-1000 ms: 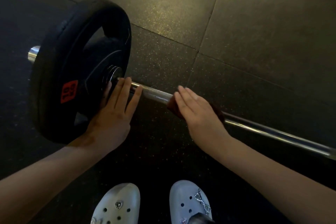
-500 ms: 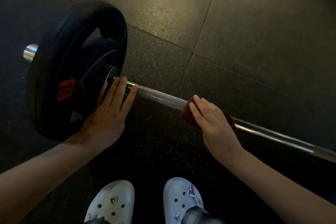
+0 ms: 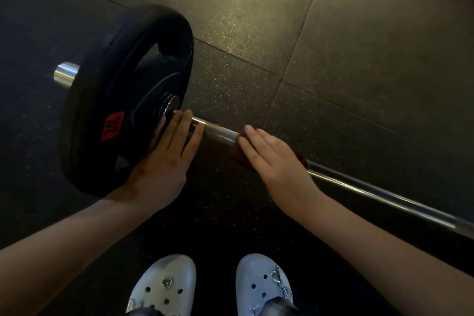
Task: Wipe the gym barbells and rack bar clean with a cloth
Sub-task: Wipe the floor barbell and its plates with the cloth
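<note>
Right hand (image 3: pixel 277 159) lies flat across the barbell bar (image 3: pixel 220 133), fingers straight and close together, pressing a dark red cloth (image 3: pixel 237 154) down onto the steel. The thumb is hidden, so how far the cloth wraps under the bar cannot be told; its edges show at both sides of the hand. Left hand (image 3: pixel 164 161) is also flat and relaxed. Its fingertips rest on the bar just where it meets the hub of the black weight plate (image 3: pixel 107 100), and the heel of the hand sits against the plate's lower face. A short stretch of bare knurled bar shows between the two hands.

The bar runs from the plate at the left down toward the lower right edge of the view, with the plate resting on its rim on the dark speckled rubber floor (image 3: pixel 359 46). A red label (image 3: pixel 112 126) marks the plate's face, and the shiny sleeve end (image 3: pixel 65 77) pokes out beyond it. Two white clogs (image 3: pixel 166 287) with small charms stand at the bottom, near the bar.
</note>
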